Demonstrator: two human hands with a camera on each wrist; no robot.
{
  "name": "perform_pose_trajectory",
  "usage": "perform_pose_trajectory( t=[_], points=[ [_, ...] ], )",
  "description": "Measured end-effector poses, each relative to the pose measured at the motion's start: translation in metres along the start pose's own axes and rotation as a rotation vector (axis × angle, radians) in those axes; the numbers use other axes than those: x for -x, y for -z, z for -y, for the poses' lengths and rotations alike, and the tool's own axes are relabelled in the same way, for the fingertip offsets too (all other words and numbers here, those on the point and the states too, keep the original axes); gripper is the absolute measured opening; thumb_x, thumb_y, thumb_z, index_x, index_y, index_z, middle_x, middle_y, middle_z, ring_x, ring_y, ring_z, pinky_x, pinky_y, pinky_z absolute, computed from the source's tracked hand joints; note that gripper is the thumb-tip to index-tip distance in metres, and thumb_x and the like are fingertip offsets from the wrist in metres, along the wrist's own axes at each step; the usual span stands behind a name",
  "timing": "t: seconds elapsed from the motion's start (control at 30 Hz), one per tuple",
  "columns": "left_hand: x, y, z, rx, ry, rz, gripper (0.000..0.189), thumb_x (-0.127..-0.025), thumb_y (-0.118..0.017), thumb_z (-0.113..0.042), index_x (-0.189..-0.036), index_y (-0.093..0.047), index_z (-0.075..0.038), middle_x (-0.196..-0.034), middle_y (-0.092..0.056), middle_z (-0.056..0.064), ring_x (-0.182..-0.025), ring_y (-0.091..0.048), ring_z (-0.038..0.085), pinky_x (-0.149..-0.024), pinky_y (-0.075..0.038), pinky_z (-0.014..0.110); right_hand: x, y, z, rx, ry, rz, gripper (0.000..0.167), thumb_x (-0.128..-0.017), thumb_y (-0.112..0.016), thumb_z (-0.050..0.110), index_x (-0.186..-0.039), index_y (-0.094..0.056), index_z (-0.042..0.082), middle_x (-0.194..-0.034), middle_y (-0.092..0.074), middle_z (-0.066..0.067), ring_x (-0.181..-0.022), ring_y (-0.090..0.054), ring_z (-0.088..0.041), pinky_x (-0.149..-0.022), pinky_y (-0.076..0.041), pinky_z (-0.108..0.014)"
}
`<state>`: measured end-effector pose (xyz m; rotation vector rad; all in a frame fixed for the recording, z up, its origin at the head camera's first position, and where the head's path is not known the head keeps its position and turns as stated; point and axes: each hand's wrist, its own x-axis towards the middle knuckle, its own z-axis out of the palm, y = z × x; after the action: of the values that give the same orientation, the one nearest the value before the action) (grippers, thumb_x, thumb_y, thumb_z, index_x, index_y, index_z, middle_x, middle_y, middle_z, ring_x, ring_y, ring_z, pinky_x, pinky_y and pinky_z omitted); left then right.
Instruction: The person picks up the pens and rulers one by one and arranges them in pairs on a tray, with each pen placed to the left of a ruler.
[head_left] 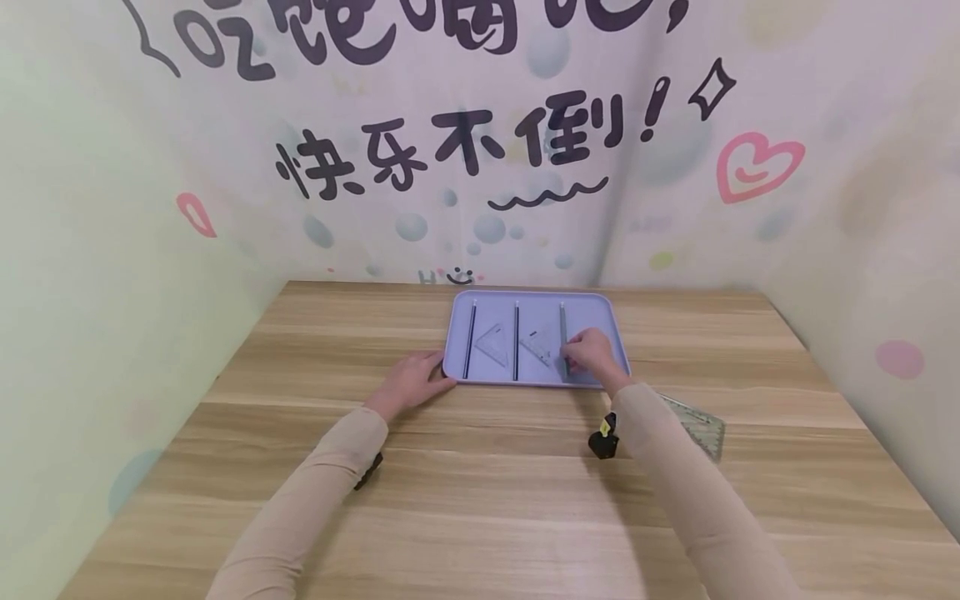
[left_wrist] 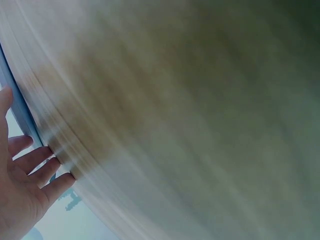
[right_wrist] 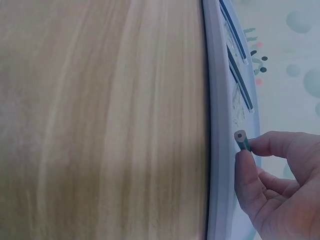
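A lilac tray [head_left: 540,302] lies at the back of the table. My left hand [head_left: 411,382] rests against its front left corner, and the left wrist view shows that hand's fingers [left_wrist: 37,162] spread loosely by the rim. Over the tray's right part, my right hand [head_left: 592,354] pinches a green pencil [right_wrist: 242,140] between thumb and forefinger, its flat end towards the right wrist camera. Two dark pencils stand parallel in the tray, a left one [head_left: 470,340] and a middle one [head_left: 517,342]. Between the pencils lie two clear set squares, one left [head_left: 493,343], one right [head_left: 537,348].
Near the right forearm lie a translucent ruler sheet [head_left: 701,427] and a small black item with a yellow patch [head_left: 603,440]. Another black object [head_left: 369,472] shows partly behind the left sleeve. A printed cloth wall [head_left: 450,233] stands directly behind the wooden table [head_left: 480,517].
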<state>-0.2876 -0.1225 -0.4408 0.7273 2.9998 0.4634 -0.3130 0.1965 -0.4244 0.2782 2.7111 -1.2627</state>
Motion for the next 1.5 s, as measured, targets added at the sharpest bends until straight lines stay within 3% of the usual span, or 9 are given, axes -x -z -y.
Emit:
perform_pose_trajectory(
  t=[0.33,0.6,0.8,1.27,1.43,1.5],
  points=[
    [-0.001,0.000,-0.002,0.007,0.014,0.008,0.061,-0.093,-0.056,-0.041,-0.138,-0.047,-0.002,-0.138,-0.052,0.021,-0.128,-0.048,0.036,-0.110,-0.038,0.046,0.007,-0.003,0.007,0.017,0.010,-0.029,0.025,-0.080,-0.062,0.003,-0.099,-0.064,-0.013,-0.064,-0.058,-0.004,-0.047,-0.053,-0.006,-0.049,-0.054,-0.019],
    [-0.002,-0.004,0.004,0.026,-0.020,-0.020,0.065,-0.093,-0.054,-0.048,-0.136,-0.049,0.000,-0.135,-0.054,0.023,-0.124,-0.051,0.039,-0.108,-0.040,0.048,0.013,-0.005,0.009,0.057,0.014,-0.049,0.026,-0.083,-0.063,0.004,-0.103,-0.063,-0.012,-0.091,-0.067,-0.022,-0.053,-0.058,-0.008,-0.054,-0.056,-0.021],
    [0.000,0.000,-0.001,0.023,-0.001,-0.008,0.061,-0.093,-0.057,-0.040,-0.137,-0.047,0.001,-0.136,-0.052,0.023,-0.126,-0.049,0.039,-0.109,-0.039,0.049,0.013,-0.006,0.007,0.079,0.041,-0.057,0.025,-0.082,-0.062,0.004,-0.101,-0.064,-0.013,-0.091,-0.068,-0.024,-0.050,-0.058,-0.008,-0.053,-0.056,-0.022],
    [0.001,0.002,-0.004,-0.001,0.029,0.015,0.063,-0.093,-0.057,-0.043,-0.139,-0.046,-0.002,-0.139,-0.051,0.021,-0.129,-0.048,0.037,-0.110,-0.038,0.048,0.015,-0.006,0.007,0.128,0.065,-0.074,0.024,-0.082,-0.062,0.005,-0.099,-0.065,-0.012,-0.095,-0.068,-0.025,-0.050,-0.057,-0.008,-0.050,-0.054,-0.020],
    [0.001,0.002,-0.003,0.000,0.032,0.014,0.063,-0.093,-0.056,-0.043,-0.139,-0.046,-0.002,-0.139,-0.051,0.021,-0.129,-0.047,0.037,-0.110,-0.037,0.047,0.005,-0.008,0.004,0.139,0.028,-0.057,0.025,-0.081,-0.064,0.005,-0.100,-0.066,-0.011,-0.097,-0.069,-0.024,-0.057,-0.066,-0.018,-0.056,-0.057,-0.026],
    [0.001,0.001,-0.003,-0.001,0.029,0.011,0.063,-0.093,-0.056,-0.043,-0.139,-0.046,-0.002,-0.138,-0.051,0.021,-0.128,-0.048,0.037,-0.110,-0.038,0.047,-0.004,-0.011,-0.005,0.130,0.054,-0.063,0.024,-0.079,-0.065,0.006,-0.097,-0.066,-0.010,-0.090,-0.069,-0.022,-0.054,-0.065,-0.017,-0.053,-0.056,-0.026]
  ],
)
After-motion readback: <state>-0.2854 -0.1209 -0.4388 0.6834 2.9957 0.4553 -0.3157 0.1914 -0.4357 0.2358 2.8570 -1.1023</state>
